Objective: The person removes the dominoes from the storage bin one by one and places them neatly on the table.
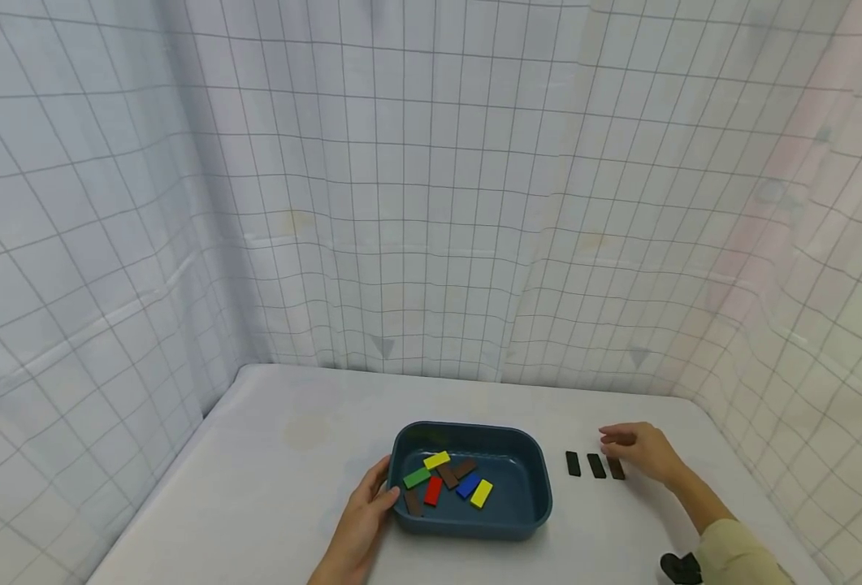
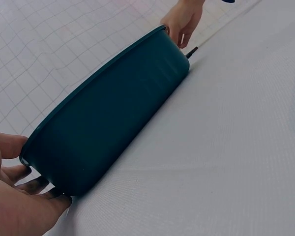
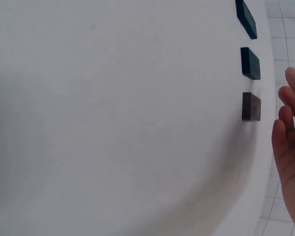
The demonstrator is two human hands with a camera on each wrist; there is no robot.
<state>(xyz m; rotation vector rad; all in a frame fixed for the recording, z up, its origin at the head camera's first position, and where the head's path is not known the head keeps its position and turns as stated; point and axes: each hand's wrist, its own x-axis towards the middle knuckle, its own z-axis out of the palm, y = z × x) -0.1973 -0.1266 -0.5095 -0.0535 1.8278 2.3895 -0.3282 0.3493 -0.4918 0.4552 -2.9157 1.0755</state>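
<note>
A dark blue-green plastic bin (image 1: 474, 526) stands on the table with several small flat blocks inside, among them a green block (image 1: 417, 478), a red block (image 1: 434, 491) and a blue block (image 1: 468, 485). My left hand (image 1: 361, 520) grips its left end, thumb at the rim and fingers along the outer wall, as the left wrist view shows. Right of the bin, two black blocks, one the middle block (image 1: 596, 465), and a brown block (image 3: 251, 106) lie in a row. Just over the brown one hovers my right hand (image 1: 643, 449), fingers loosely bent, holding nothing.
White cloth covers the table (image 1: 255, 487). Grid-patterned curtains (image 1: 431, 203) hang behind it and at both sides. A black object (image 1: 681, 568) shows by the right sleeve at the front; its kind is unclear.
</note>
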